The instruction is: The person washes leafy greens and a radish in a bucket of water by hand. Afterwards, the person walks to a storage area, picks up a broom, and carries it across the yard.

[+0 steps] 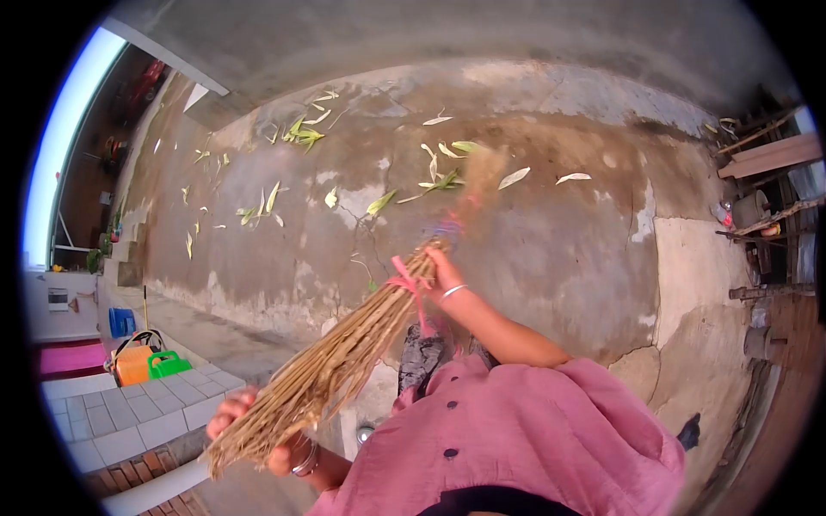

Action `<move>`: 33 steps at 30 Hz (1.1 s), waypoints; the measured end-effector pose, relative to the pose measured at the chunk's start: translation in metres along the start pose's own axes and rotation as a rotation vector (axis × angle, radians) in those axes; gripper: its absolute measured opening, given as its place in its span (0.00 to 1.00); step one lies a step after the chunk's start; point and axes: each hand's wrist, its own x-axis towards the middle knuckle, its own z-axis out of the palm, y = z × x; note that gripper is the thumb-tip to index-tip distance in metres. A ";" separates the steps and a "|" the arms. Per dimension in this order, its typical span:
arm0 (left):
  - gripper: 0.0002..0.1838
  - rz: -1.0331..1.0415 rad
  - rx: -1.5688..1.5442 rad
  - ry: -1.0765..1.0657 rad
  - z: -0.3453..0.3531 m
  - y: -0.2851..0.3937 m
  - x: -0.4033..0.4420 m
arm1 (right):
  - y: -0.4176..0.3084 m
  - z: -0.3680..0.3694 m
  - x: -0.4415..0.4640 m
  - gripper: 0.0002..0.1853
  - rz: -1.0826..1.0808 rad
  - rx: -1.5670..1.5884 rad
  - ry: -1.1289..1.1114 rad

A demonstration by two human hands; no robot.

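A long bundle of dry brown stalks [331,344], tied with a pink strip [403,277], lies diagonally across the front of my body. My left hand [249,421] is wrapped round its wide, loose lower-left end. Near the tied upper end, my right hand [440,271] grips it closely. Beyond the right hand the bundle runs on into a blurred brownish end [484,168], with bluish and pink ties just above the hand. Green and pale husk leaves [443,181] lie scattered on the concrete floor beyond.
A grey wall [482,34] rises at the far side of the stained floor [551,258]. Left are a tiled ledge [163,426], an orange container [133,365], a green one [168,365] and a blue bucket [121,322]. Wood planks [774,155] are stacked at right.
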 end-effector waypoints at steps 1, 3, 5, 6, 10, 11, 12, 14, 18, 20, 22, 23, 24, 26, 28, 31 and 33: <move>0.40 -0.057 -0.109 -0.061 -0.001 -0.016 0.005 | -0.017 -0.001 -0.011 0.15 -0.044 -0.022 0.121; 0.40 -0.202 -0.113 -0.005 0.037 -0.044 0.004 | -0.050 -0.045 -0.003 0.16 -0.043 0.029 0.216; 0.38 -0.309 -0.141 -0.058 0.064 -0.079 0.001 | -0.083 -0.127 0.027 0.16 -0.047 0.066 0.268; 0.37 -0.345 -0.167 -0.098 0.074 -0.096 0.000 | -0.095 -0.128 0.021 0.16 -0.104 0.050 0.335; 0.34 -0.466 -0.197 -0.230 0.109 -0.147 0.001 | -0.136 -0.151 0.030 0.16 -0.181 0.041 0.409; 0.34 -0.518 -0.191 -0.262 0.112 -0.156 0.006 | -0.142 -0.164 0.045 0.18 -0.135 0.055 0.365; 0.34 -0.516 -0.200 -0.266 0.109 -0.163 0.012 | -0.143 -0.152 0.052 0.17 -0.146 0.009 0.406; 0.32 -0.474 -0.160 -0.258 0.103 -0.179 0.024 | -0.136 -0.143 0.098 0.17 -0.133 -0.042 0.430; 0.32 -0.433 0.082 -0.027 0.059 -0.178 0.062 | -0.082 -0.045 0.171 0.23 0.093 -0.076 0.410; 0.32 -0.319 0.203 0.061 0.038 -0.171 0.071 | -0.038 -0.021 0.231 0.25 0.257 -0.128 0.253; 0.33 -0.224 0.297 0.158 0.019 -0.160 0.081 | -0.001 0.053 0.232 0.20 0.175 -0.259 0.337; 0.34 -0.175 0.355 0.199 0.009 -0.155 0.088 | 0.011 0.074 0.235 0.18 0.139 -0.332 0.266; 0.33 -0.144 0.374 0.212 -0.004 -0.151 0.095 | 0.021 0.096 0.232 0.16 0.149 -0.312 0.193; 0.32 -0.077 0.358 0.239 -0.036 -0.141 0.107 | 0.035 0.133 0.224 0.14 0.181 -0.327 0.116; 0.31 -0.017 0.304 0.239 -0.055 -0.125 0.122 | 0.035 0.156 0.203 0.14 0.203 -0.349 0.122; 0.31 -0.014 0.236 0.341 -0.054 -0.114 0.141 | 0.016 0.174 0.182 0.15 0.167 -0.323 0.062; 0.32 -0.058 0.224 0.341 -0.046 -0.118 0.149 | -0.006 0.164 0.170 0.18 0.066 -0.155 0.045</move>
